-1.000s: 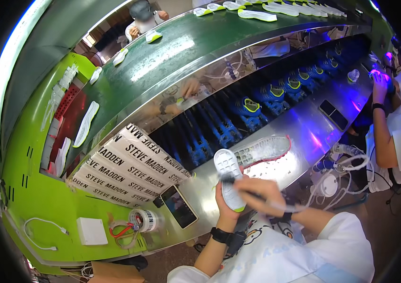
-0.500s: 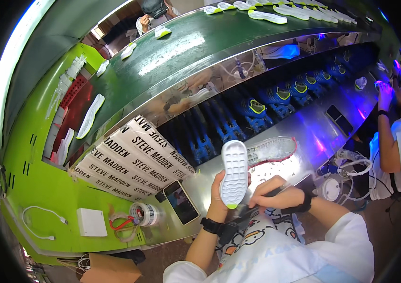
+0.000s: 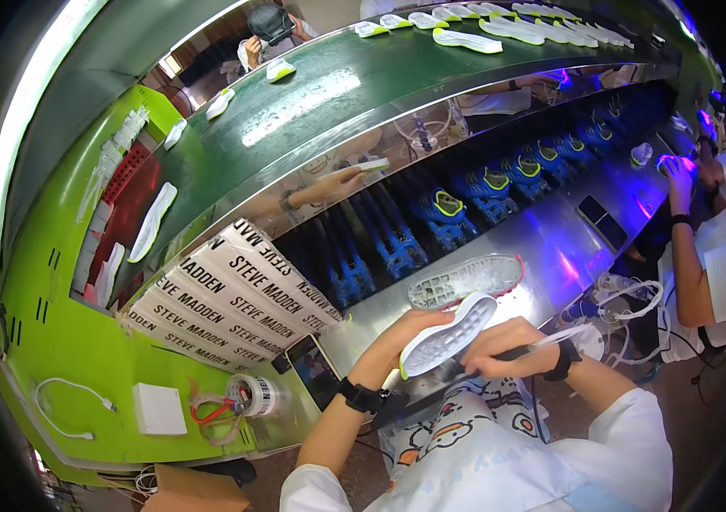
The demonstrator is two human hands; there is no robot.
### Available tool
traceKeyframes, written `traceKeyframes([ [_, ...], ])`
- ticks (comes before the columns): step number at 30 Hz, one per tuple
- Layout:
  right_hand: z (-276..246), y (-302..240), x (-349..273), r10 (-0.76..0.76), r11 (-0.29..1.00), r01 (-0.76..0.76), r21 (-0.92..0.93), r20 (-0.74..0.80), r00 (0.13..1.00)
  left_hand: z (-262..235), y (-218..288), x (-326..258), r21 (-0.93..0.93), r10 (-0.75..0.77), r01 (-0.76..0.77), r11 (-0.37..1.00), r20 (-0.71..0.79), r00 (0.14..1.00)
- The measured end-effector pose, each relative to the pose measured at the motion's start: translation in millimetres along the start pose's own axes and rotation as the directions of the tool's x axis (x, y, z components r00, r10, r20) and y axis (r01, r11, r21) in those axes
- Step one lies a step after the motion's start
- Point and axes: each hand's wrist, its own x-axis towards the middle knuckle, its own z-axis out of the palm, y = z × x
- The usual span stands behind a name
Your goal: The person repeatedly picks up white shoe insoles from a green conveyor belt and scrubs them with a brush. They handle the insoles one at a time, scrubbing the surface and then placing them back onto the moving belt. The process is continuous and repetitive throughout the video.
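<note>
My left hand (image 3: 399, 334) is closed on a white shoe sole (image 3: 448, 340) with a yellow-green edge, tilted so that its grid of hollows faces up. Just right of it, my right hand (image 3: 504, 343) is curled round a slim dark tool (image 3: 512, 352); the tool's kind is unclear, and a pale strip or cord runs back from it past my wrist. Beyond both hands a translucent grey sole (image 3: 465, 280) with a red edge lies on the metal bench (image 3: 551, 243).
A printed white carton (image 3: 230, 299) and a phone (image 3: 313, 371) sit at left, near a tape roll (image 3: 252, 395) and red scissors (image 3: 212, 411). Blue shoe holders (image 3: 444, 213) line the trough ahead. More soles (image 3: 468, 40) lie on the green belt (image 3: 209, 179). A co-worker's arm (image 3: 687, 273) is at right.
My left hand has turned the white sole from upright, tread showing, to a slant with its hollowed side up. Both hands are now closer together, and the view has shifted slightly.
</note>
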Motion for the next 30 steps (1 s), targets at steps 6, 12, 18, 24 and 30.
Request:
traceKeyframes([
  [6,-10.8,9.7,-47.6,0.199,0.980,-0.186,0.077,-0.233,0.952,22.0,12.9,-8.6,0.173,0.091,-0.080,0.982,-0.055,0.994],
  [12,-20.1,-29.6,-50.7,0.075,0.920,0.198,0.338,-0.649,0.757,84.5,85.4,-18.7,-0.273,0.397,-0.325,0.906,0.277,0.875],
  [18,-32.7,-19.5,-46.6,0.130,0.798,0.500,0.336,-0.906,0.402,90.8,240.5,88.2,-0.799,0.714,-0.389,0.458,0.070,0.697],
  [24,-8.4,29.9,-68.5,0.433,0.701,0.437,0.563,-0.824,0.366,173.3,293.2,148.8,0.213,0.708,-0.723,0.658,0.154,0.690],
  [30,-0.8,10.9,-71.4,0.610,0.541,0.457,0.706,-0.704,0.364,166.5,384.2,223.5,0.930,0.607,0.146,-0.338,0.097,0.788],
])
